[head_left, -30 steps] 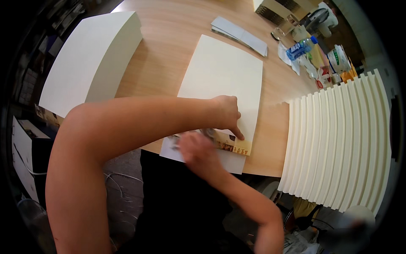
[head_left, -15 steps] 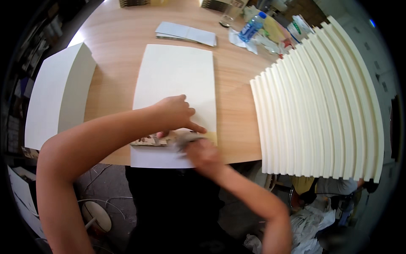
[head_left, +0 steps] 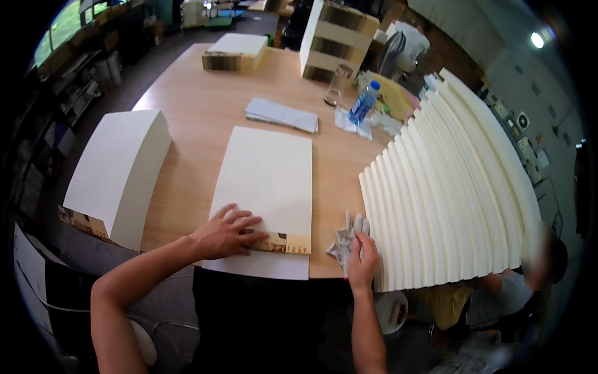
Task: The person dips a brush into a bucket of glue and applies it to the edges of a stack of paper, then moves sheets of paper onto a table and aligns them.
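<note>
A large white sheet [head_left: 268, 171] lies in the middle of the table, with a printed tan and brown strip [head_left: 288, 244] along its near edge. My left hand [head_left: 229, 234] rests on the left part of this edge, fingers spread. Another white sheet [head_left: 258, 267] sticks out below the strip, toward me. To the right of the sheets, my right hand [head_left: 364, 263] grips a crumpled greyish-white cloth [head_left: 342, 245] at the table's front edge. The cloth has finger-like points, but I cannot tell whether it is a glove.
A tall fanned pile of cream-white boards or books [head_left: 448, 199] stands close right of my right hand. At left is a white stack [head_left: 115, 171]. Farther back are folded papers [head_left: 282, 115], a blue-capped bottle [head_left: 364, 104], a glass [head_left: 337, 87] and more stacks [head_left: 339, 40].
My right hand has moved the cloth off the strip and out to the right. The left hand has drawn back leftward and now lies spread. My view has tilted up.
</note>
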The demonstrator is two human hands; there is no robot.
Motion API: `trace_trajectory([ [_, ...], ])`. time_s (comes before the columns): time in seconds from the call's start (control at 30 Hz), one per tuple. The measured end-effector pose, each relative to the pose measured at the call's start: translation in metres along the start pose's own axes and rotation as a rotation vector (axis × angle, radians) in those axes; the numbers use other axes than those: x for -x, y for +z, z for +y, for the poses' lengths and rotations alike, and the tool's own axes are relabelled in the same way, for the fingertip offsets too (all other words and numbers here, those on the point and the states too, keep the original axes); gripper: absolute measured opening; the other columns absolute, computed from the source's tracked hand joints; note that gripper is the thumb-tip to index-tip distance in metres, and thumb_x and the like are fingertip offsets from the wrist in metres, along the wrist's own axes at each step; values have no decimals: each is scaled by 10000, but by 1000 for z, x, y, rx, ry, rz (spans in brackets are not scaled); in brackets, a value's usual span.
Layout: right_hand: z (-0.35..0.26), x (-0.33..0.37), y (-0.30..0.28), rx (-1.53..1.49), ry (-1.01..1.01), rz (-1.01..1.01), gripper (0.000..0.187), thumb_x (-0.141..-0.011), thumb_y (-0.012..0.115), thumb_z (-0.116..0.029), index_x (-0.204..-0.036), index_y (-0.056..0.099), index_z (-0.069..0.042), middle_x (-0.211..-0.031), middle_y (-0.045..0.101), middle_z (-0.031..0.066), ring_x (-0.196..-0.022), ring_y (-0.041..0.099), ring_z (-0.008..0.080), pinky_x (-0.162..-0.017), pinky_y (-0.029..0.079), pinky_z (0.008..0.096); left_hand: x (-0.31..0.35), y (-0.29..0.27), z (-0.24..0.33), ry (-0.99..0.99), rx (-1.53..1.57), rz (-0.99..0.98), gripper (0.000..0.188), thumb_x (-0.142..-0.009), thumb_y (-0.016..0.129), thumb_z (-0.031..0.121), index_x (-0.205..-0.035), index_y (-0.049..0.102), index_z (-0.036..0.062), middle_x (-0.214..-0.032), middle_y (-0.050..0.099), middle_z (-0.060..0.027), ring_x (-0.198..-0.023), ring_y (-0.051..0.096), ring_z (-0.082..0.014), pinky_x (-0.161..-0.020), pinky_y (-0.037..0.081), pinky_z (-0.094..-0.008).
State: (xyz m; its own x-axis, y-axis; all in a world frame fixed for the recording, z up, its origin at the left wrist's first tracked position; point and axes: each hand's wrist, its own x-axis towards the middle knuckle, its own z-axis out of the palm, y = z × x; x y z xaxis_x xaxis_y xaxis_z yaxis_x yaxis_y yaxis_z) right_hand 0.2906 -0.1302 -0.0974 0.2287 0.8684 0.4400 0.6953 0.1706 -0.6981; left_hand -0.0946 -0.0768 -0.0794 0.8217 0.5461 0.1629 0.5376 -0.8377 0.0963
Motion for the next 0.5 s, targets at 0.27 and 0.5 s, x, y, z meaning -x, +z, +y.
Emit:
trace_trajectory([
  [0.27,-34,-83,26,-381,654,-346,568,-1086,550,-469,-1257,607,70,-1049,717,165,-799,755,248,-603,616,415,-42,-54,-22,-110,-302,227,95,-906,702,188,-943,671,106,-1121,725,-21,-1297,627,-238,-1267,263,-615],
  [0.5,-25,-103,159,-1309,813,-708,552,-1115,465,-414,-1447,523,22,-1314,681,173,-1108,704,289,-940,590,420,-17,-173,-37,26,-421,395,49,-919,653,113,-925,702,108,-1144,742,17,-1397,562,-190,-1288,149,-699],
])
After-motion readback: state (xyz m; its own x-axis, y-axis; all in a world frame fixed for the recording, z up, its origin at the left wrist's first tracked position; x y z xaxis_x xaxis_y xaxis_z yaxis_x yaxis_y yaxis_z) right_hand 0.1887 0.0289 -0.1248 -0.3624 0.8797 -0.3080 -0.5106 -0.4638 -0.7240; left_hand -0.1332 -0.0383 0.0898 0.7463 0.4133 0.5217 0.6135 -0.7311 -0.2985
